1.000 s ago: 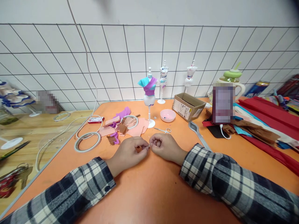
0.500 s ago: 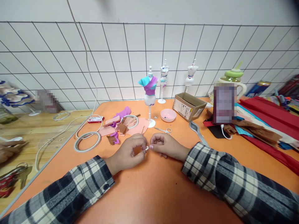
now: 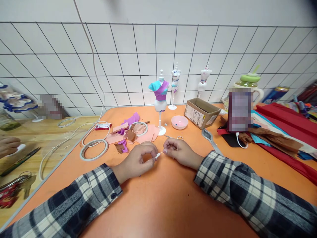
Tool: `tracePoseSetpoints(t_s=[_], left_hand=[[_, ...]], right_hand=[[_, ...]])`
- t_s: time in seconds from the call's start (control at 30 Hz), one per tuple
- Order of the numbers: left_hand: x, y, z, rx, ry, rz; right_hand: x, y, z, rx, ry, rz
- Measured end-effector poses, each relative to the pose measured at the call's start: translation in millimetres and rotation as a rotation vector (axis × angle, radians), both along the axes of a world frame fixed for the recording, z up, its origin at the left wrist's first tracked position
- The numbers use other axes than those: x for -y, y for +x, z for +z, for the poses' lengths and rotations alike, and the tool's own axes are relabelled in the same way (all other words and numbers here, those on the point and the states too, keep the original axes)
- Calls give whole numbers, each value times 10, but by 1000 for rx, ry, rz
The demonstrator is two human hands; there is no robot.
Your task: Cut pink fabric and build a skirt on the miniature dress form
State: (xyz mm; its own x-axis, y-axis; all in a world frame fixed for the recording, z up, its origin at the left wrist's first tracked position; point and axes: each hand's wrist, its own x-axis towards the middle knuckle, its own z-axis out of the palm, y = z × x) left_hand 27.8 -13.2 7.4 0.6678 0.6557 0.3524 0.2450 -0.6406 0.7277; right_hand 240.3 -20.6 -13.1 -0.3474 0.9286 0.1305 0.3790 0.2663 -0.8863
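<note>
Over the front middle of the orange table, my left hand point(image 3: 136, 161) pinches a small white piece point(image 3: 158, 155) between thumb and forefinger. The piece is too small to name and sticks out toward the right. Close beside it, my right hand point(image 3: 182, 154) is closed in a pinch at a thin pale sliver point(image 3: 161, 152), whose kind I cannot make out. A narrow gap separates the two hands. Behind them stands a small white dress form point(image 3: 160, 105) wrapped in turquoise and purple paper. Small scissors point(image 3: 173, 137) lie just beyond my right hand.
Paper scraps point(image 3: 126, 132) and tape rolls point(image 3: 93, 150) lie left. A pink bowl point(image 3: 179, 122), a cardboard box point(image 3: 201, 113) and two more dress forms point(image 3: 175, 77) stand behind. A propped phone point(image 3: 239, 110) and coloured paper point(image 3: 284, 122) are right. Another person's hand point(image 3: 8, 146) is far left.
My hands have drawn slightly apart, and more of the white piece shows at my left fingertips. The other person's hand has shifted left, and a dark pen-like stick now shows below it.
</note>
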Motion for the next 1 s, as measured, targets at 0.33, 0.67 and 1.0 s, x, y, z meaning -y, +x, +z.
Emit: tracePoseSetpoints(t_s=[0.33,0.67,1.0], left_hand=[[-111,-51,-61,132,-379,8],[-104,-22,-54,610,-700,137],[-10,58,-30,-74,-385,198]], right_hand=[[-3,106,17,131,187,17],[-41,85,-38,-160,-54,23],[-4,31,-6,-168,-38,65]])
